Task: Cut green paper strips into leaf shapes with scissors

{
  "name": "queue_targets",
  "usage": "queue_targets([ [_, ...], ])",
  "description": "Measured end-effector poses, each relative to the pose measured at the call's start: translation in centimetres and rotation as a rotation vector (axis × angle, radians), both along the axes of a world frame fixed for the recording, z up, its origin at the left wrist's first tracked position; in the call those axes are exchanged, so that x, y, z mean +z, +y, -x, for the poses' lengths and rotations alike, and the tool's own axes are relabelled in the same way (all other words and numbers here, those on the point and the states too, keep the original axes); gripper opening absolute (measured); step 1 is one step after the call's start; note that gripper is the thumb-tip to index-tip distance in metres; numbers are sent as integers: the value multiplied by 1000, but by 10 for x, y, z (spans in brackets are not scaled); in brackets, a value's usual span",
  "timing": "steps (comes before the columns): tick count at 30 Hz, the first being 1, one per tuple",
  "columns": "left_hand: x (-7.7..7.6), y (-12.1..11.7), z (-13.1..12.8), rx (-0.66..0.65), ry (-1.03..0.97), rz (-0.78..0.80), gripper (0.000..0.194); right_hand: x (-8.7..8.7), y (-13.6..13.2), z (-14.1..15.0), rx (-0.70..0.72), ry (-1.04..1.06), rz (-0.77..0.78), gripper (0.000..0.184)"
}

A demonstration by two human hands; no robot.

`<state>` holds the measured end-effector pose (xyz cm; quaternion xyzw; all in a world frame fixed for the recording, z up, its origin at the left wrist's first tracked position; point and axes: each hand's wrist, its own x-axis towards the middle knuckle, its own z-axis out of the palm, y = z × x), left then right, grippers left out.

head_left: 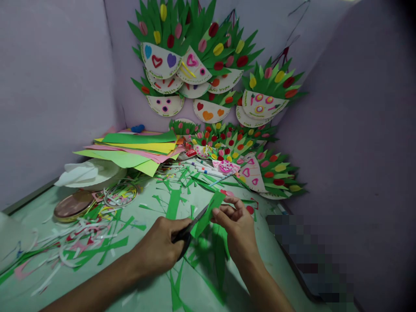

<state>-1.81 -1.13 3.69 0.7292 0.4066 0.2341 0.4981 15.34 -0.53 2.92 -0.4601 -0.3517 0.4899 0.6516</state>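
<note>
On the head view, I have the left hand (162, 247) wrapped round the handles of the scissors (186, 241). Just right of the scissors, my right hand (239, 225) pinches the green strip (209, 215) along its near edge, its body against the blades.

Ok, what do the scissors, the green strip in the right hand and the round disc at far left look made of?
Scissors: grey blade, probably metal, thin and straight; black handle, likely smooth plastic.
Green strip, in the right hand: apparently matte paper, flat and crisp-edged.
Round disc: unclear; brownish face, gold-toned rim, possibly plastic.
</note>
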Motion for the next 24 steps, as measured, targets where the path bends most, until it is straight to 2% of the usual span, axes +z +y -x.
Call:
queue_targets([
  [4, 0, -1, 0, 9, 33, -34, 21, 1, 0, -2, -69, 17, -9, 43],
  [10, -3, 1, 1, -9, 71, -59, 25, 0, -1, 0, -48, 19, -9, 44],
  [16, -7, 3, 4, 19, 137, -151, 31, 0, 1, -1, -37, 9, -3, 44],
  [24, 6, 4, 2, -24, 128, -66, 27, -1, 1, 1, 25, -8, -20, 43],
])
